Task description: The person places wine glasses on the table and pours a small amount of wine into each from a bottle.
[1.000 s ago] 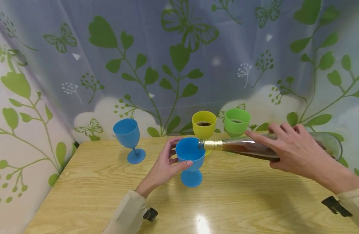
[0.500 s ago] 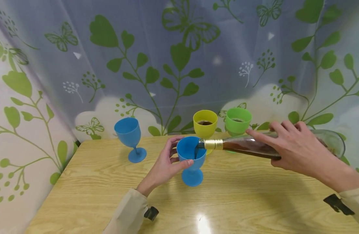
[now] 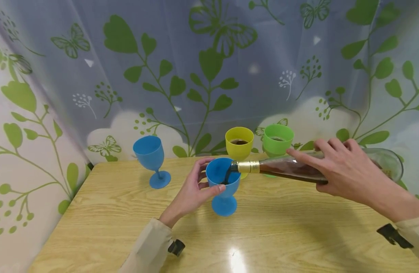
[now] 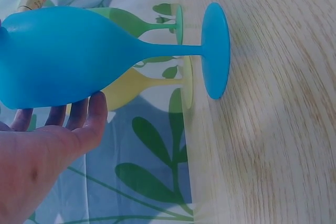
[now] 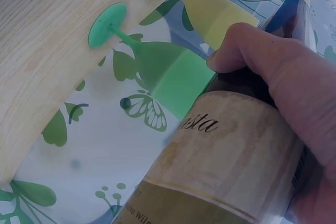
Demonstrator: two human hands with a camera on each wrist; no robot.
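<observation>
My left hand (image 3: 192, 189) holds a blue goblet (image 3: 223, 204) by its bowl, thumb on the near side and fingers behind. In the left wrist view the goblet (image 4: 68, 56) shows its stem and foot on the wood. My right hand (image 3: 349, 176) grips a glass wine bottle (image 3: 281, 168) from above, tipped almost level, with its gold-banded neck over the goblet's rim. A dark stream runs from the mouth into the bowl, and some dark liquid shows at the bottom. The bottle's pale label (image 5: 226, 145) appears in the right wrist view.
Behind stand a yellow goblet (image 3: 239, 151) and a green goblet (image 3: 278, 141), each with dark liquid inside. Another blue goblet (image 3: 149, 155) stands at the left of the wooden table (image 3: 103, 223). A leaf-patterned curtain (image 3: 154, 113) hangs along the table's back edge.
A second ago no stream was visible. Liquid has since begun flowing from the bottle into the blue goblet and pooling at its bottom. Both hands have stayed nearly in place.
</observation>
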